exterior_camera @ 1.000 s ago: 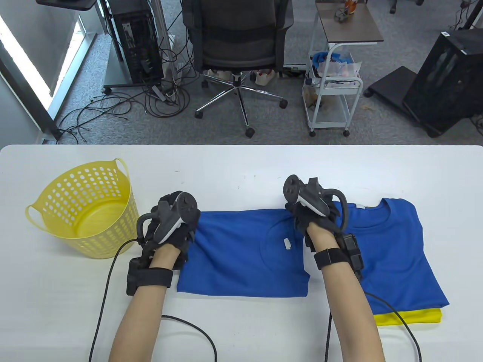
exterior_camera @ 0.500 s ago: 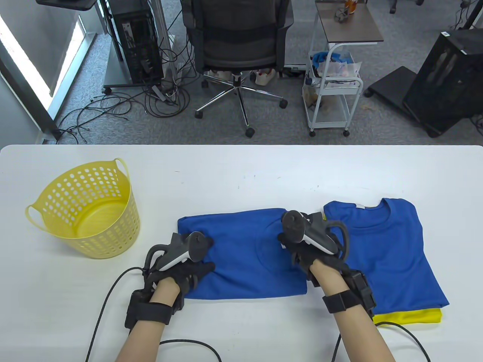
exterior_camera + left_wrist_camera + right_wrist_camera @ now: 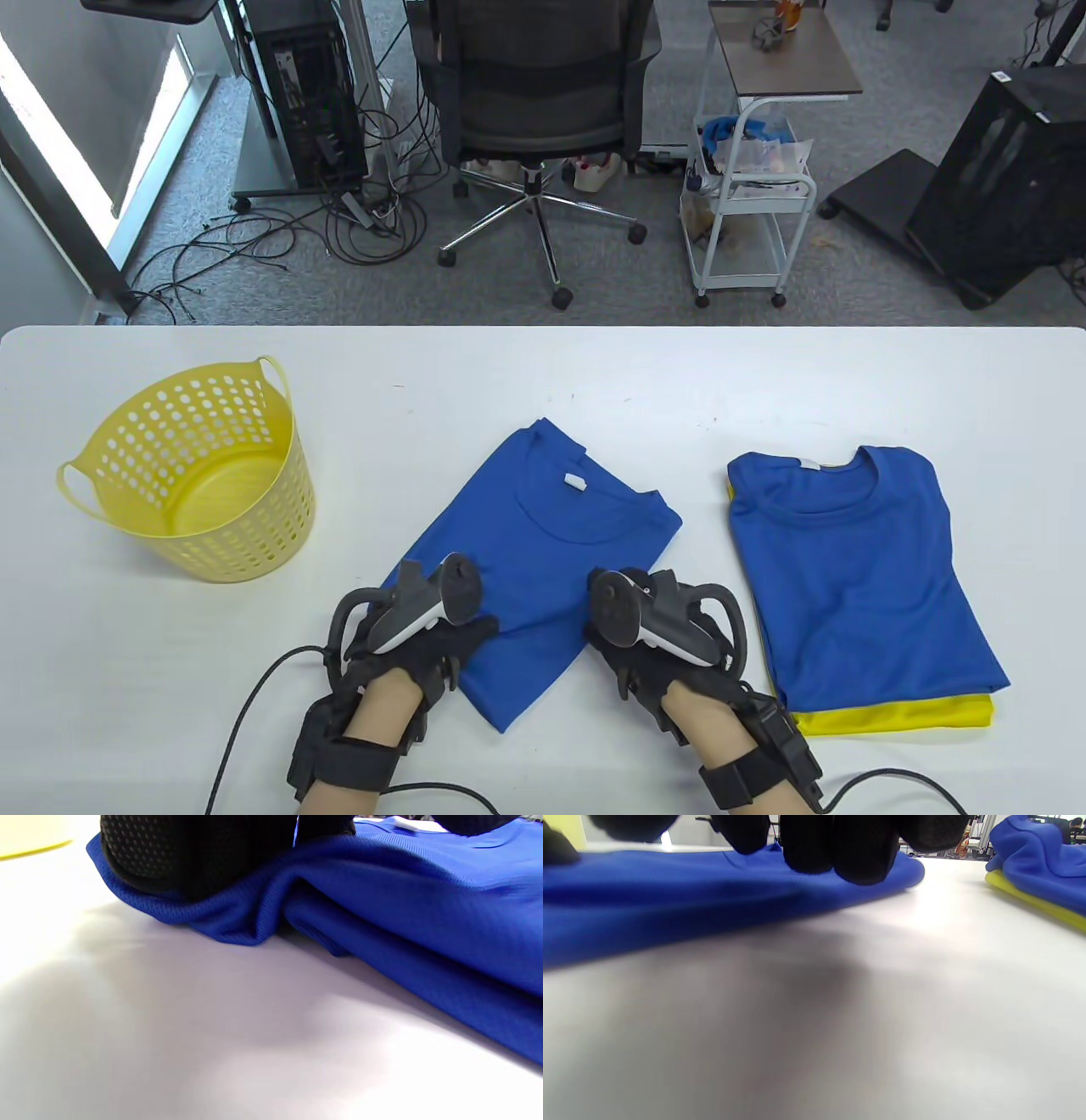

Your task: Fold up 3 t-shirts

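Folded blue shirt [image 3: 543, 543] under both hands' fingers [image 3: 191, 853]: left hand [image 3: 424, 645] seemingly pinches its edge; right hand [image 3: 653, 645] grip unclear.

You have a plain blue shirt [image 3: 543, 543], a blue-over-yellow stack [image 3: 857, 577], a yellow basket [image 3: 195, 475] dotted with holes, a white counter [image 3: 594, 373], black gloves [image 3: 424, 654].

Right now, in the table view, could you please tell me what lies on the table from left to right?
Yellow basket → folded blue t-shirt held at its near edge by both hands → stack of a blue t-shirt on a yellow t-shirt.
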